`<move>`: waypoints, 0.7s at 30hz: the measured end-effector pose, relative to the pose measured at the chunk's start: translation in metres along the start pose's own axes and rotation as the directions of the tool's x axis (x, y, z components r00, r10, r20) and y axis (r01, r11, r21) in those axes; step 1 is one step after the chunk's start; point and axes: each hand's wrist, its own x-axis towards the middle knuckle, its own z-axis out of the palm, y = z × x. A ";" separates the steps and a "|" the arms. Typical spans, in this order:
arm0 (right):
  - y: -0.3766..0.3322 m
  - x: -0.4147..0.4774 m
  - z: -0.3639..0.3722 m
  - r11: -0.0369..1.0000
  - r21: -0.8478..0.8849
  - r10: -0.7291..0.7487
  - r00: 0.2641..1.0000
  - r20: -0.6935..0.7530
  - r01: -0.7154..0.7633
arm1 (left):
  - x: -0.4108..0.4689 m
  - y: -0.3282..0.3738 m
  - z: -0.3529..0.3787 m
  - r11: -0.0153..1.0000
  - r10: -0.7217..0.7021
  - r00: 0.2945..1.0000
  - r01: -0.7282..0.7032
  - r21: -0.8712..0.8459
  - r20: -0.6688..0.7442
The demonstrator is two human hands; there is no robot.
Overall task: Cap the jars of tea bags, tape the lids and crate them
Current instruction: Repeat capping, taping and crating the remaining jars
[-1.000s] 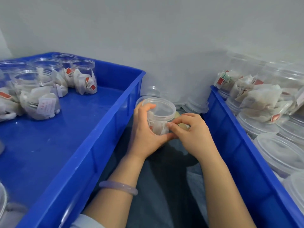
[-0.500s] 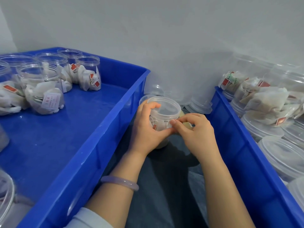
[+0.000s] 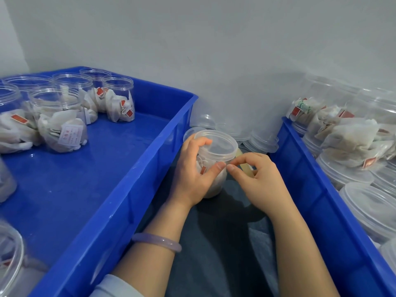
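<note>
The clear plastic jar of tea bags [image 3: 211, 163], its translucent lid already on, sits low between the big blue plastic crate [image 3: 120, 189] of finished jars and the second blue crate [image 3: 310, 179], clamped in the left hand [image 3: 190, 174]. The right hand [image 3: 259, 181] pinches what looks like a yellowish tape strip [image 3: 244, 166] at the lid's edge, fingertips nearly meeting the left thumb. Taping seems underway; next the jar likely needs turning to wrap the seam.

**Capped jar held between two crates**

The left hand [image 3: 192, 168] wraps a capped jar [image 3: 216, 151] of tea bags; the right hand [image 3: 259, 181] pinches tape [image 3: 246, 168] at its lid. Blue crate [image 3: 120, 189] left holds uncapped jars [image 3: 117, 99]; another crate [image 3: 310, 179] right holds capped ones [image 3: 372, 202].
</note>
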 end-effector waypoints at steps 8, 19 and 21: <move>0.001 -0.006 -0.007 0.999 0.030 -0.015 0.998 0.064 0.013 | 0.001 0.001 -0.004 0.998 -0.042 0.999 0.040 0.054 0.032; -0.001 -0.006 -0.006 0.995 0.091 -0.029 0.999 0.022 0.027 | 0.000 0.004 -0.005 0.996 -0.078 0.996 0.080 -0.032 0.043; 0.000 -0.007 -0.007 0.993 0.119 -0.031 0.999 0.043 0.025 | 0.000 0.004 -0.004 0.995 -0.089 0.995 0.091 -0.037 0.043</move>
